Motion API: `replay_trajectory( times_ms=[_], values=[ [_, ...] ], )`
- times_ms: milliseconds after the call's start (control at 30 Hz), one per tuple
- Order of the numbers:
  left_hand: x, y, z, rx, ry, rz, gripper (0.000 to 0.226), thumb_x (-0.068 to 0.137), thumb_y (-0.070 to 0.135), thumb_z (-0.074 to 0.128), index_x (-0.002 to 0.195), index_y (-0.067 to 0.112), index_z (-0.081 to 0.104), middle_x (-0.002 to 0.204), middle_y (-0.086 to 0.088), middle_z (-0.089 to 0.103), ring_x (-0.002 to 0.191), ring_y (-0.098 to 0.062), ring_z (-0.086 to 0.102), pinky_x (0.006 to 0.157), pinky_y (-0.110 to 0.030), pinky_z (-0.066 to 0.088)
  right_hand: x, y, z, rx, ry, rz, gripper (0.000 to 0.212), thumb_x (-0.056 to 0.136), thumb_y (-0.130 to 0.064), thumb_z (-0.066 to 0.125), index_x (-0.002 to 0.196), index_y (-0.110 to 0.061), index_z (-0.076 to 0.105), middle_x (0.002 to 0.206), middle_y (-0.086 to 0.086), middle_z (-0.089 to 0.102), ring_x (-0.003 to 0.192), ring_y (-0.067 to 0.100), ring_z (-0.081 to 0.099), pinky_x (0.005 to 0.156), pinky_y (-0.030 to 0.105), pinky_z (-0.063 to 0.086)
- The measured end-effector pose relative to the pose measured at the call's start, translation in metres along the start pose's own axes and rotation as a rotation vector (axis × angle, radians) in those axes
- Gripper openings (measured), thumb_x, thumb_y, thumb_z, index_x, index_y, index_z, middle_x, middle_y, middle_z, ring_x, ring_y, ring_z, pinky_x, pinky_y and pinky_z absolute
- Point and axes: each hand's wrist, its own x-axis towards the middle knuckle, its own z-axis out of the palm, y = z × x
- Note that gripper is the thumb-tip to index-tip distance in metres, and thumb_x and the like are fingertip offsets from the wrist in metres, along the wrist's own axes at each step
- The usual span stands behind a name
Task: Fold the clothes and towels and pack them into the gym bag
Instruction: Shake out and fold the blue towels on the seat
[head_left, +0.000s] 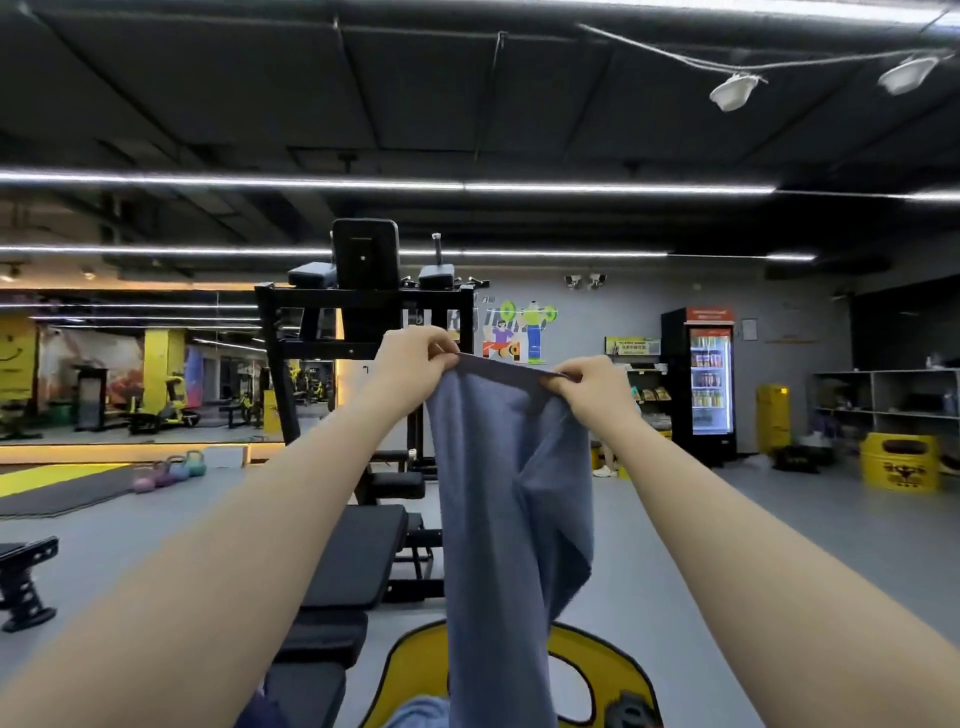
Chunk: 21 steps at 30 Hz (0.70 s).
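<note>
The person holds a blue-grey towel (511, 467) up at arm's length, dead ahead at twelve o'clock; the left hand (410, 364) pinches one top corner, the right hand (597, 387) pinches the other, each grip closed tight on the hem with fingers curled over it; the cloth hangs long and twisted, its lower end dropping toward six o'clock over a yellow mat (597, 670) on the floor. To fold it well, I'd say spread the hands wider first so the top edge goes taut and the twist falls out; then bring corner to corner evenly; a black bench (358, 551) sits at about seven o'clock as a likely tabletop for smoothing. No gym bag shows clearly from here.
</note>
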Motion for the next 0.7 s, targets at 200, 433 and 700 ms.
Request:
replay_trajectory(
  times_ms=[200,433,700],
  values=[
    [-0.003,-0.004,-0.02,-0.01,0.075,-0.008,0.015,0.094,0.01,0.054,0.1,0.008,0.068,0.093,-0.001,0.061,0.087,-0.012,0.053,0.069,-0.017,0.036,-0.003,0.007,-0.021,-0.059,0.086,0.046,0.016,0.09,-0.016,0.062,0.098,-0.014,0.076,0.104,0.006,0.071,0.102,0.022,0.061,0.087,0.03,0.046],
    [-0.006,-0.002,-0.036,-0.006,0.109,-0.042,0.013,0.093,0.011,0.056,0.097,0.01,0.068,0.089,-0.003,0.063,0.081,-0.011,0.053,0.059,-0.009,0.033,-0.015,0.014,-0.033,-0.205,0.006,0.064,0.022,0.092,-0.004,0.056,0.106,-0.01,0.072,0.113,0.009,0.067,0.107,0.026,0.058,0.096,0.038,0.047],
    [-0.018,-0.003,-0.044,-0.011,0.096,-0.071,0.015,0.094,0.011,0.055,0.102,0.008,0.067,0.089,-0.003,0.06,0.086,-0.014,0.052,0.069,-0.02,0.038,-0.032,0.019,-0.034,-0.396,0.032,0.075,0.024,0.094,-0.01,0.046,0.103,-0.006,0.068,0.107,0.017,0.066,0.101,0.037,0.059,0.081,0.037,0.048]
  ],
)
